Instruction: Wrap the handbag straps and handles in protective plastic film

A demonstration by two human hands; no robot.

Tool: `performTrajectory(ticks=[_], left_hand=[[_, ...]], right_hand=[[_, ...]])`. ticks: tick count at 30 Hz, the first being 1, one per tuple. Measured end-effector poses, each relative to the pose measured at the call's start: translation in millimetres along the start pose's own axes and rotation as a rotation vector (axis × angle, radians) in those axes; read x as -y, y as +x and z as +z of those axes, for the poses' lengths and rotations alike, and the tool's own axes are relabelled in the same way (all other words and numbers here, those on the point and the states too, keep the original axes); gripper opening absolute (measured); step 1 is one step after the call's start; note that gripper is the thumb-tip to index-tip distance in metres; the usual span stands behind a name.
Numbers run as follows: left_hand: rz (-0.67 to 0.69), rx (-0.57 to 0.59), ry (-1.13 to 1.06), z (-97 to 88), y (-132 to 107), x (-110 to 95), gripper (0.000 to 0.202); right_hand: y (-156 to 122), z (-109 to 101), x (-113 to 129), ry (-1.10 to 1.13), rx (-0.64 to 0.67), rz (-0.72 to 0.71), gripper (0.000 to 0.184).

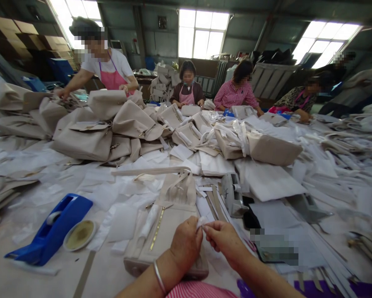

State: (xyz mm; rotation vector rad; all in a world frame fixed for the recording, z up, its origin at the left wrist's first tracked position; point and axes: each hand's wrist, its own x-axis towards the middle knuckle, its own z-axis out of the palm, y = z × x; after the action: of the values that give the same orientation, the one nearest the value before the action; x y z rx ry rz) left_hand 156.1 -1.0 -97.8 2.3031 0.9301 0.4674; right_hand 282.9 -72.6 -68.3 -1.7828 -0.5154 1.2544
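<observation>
A beige handbag lies on the table right in front of me, with its flap spread away from me and a gold zipper across its front. White wrapping covers part of the bag beside that zipper. My left hand is closed over the bag's right side, pinching a small piece of thin white wrapping. From the right, the thumb and fingers of my right hand pinch the same piece. The fingers hide most of it, so what it wraps cannot be seen.
To the left stand a blue tape dispenser and a small round dish. A grey tape dispenser and a phone-like object lie right. Beige bags and white sheets pile up beyond. Several people work across the table.
</observation>
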Motion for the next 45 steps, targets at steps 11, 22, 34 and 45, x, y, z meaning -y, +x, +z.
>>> performTrajectory(ticks=[11,22,34,45], left_hand=[[-0.322,0.270,-0.782,-32.0,15,-3,0.022],[-0.447,0.379,-1.401,-30.0,13,4,0.038],[-0.422,0.364,-1.406,-20.6,14,9,0.041],[-0.272,0.360,-1.153,-24.4,17,-18,0.064]], right_hand=[[14,3,-7,-0.098,-0.013,-0.226,0.016],[26,-17,6,-0.284,0.149,-0.640,0.026],[35,0,3,-0.030,0.142,-0.443,0.016],[16,-26,7,-0.155,-0.013,-0.488,0.041]])
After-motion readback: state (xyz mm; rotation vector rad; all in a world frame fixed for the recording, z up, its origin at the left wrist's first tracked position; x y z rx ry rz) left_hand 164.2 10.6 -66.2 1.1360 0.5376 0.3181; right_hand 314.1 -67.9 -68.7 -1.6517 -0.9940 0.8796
